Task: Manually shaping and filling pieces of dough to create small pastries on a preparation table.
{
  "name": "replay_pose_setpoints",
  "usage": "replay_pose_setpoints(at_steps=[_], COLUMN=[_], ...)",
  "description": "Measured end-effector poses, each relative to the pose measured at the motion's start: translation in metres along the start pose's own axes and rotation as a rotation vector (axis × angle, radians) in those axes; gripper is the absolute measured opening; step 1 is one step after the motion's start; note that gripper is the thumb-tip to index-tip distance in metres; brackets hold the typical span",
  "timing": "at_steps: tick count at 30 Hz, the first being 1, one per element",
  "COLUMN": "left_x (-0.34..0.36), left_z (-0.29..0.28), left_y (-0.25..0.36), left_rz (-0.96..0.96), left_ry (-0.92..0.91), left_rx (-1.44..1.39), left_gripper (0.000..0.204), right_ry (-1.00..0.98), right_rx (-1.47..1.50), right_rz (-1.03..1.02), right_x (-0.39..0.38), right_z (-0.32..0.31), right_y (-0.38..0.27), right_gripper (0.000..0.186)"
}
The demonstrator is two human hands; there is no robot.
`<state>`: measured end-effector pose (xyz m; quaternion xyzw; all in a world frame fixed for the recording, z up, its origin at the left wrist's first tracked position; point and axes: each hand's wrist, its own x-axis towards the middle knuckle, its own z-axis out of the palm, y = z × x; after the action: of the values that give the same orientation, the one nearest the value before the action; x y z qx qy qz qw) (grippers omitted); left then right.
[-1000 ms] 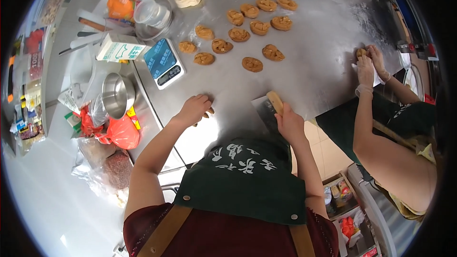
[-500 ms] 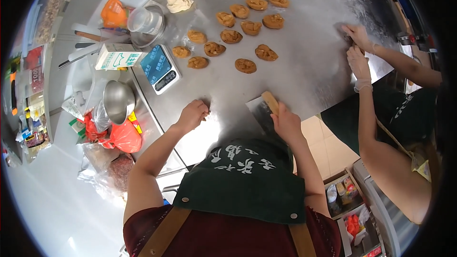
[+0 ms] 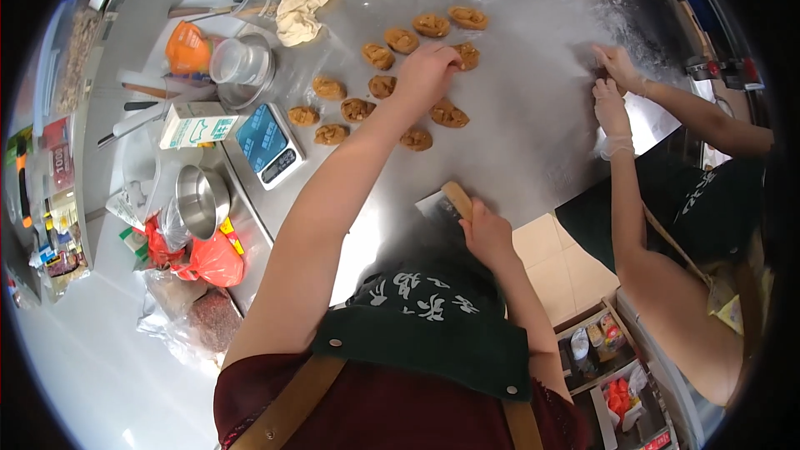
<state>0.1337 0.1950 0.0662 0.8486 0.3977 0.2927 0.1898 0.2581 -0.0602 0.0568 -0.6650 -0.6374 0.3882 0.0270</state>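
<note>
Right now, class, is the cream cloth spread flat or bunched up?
Bunched up: the cream cloth lies rumpled, with wrinkles and folds showing.

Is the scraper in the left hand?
No, the right hand holds the scraper, while the left hand is out among the brown dough pieces.

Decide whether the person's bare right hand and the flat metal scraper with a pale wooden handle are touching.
Touching: in the head view, the right hand grips the scraper at the near end of its wooden handle.
</note>
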Motion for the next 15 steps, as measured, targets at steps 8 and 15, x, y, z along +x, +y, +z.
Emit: replay_pose_setpoints(at_steps=[8,15], left_x=[0.004,-0.066], left_z=[0.038,-0.1], left_y=[-0.018,0.013], left_rz=[-0.023,-0.2], left_ry=[-0.114,-0.143], left_rx=[0.219,-0.125], left_gripper=[0.016,0.015], right_ry=[0.003,-0.011], right_rx=[-0.017,0.042], right_rz=[-0.067,-0.018], right_x=[-0.002,0.001], right_z=[0.004,0.001], right_y=[-0.002,0.008], right_gripper=[0.047,0.047])
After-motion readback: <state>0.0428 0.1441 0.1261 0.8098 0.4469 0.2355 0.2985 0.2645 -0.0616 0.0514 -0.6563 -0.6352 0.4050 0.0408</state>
